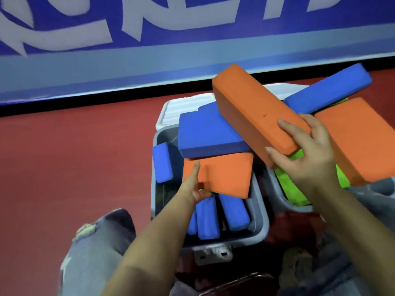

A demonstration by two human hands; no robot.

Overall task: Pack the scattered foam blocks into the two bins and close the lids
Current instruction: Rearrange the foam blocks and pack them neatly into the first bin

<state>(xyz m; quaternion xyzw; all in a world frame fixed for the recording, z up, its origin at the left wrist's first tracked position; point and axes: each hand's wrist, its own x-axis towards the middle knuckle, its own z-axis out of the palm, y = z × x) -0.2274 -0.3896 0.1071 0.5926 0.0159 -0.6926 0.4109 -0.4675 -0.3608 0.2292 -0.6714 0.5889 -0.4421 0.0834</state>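
From the head camera, two grey bins are sitting side by side on the red floor, both lids swung back. The left bin (pixel 259 212) is holding blue blocks (pixel 234 212) standing on end at its near side, another blue one (pixel 162 163) leaning on its left wall, and a flat blue block (pixel 205 135) lying over an orange slab (pixel 224 176) on top. The left hand (pixel 195 186) is gripping that slab at its near left corner, forefinger lying up the top face, thumb tucked under.

The right hand (pixel 305 152) is holding a long orange block (pixel 254 110) by its near end, fingers spread over the top, thumb on the end face; the block is hanging tilted above the gap between the bins. The right bin (pixel 282 197) is heaped: green blocks (pixel 290 189) inside, an orange block (pixel 361 137) across them, a blue bar (pixel 329 88) slanting behind. Its far side is blurred, so what that bar is resting on is hard to tell. The left bin's white lid (pixel 183 107) is lying open behind it. Knees in grey jeans (pixel 96 246) are framing the bottom.
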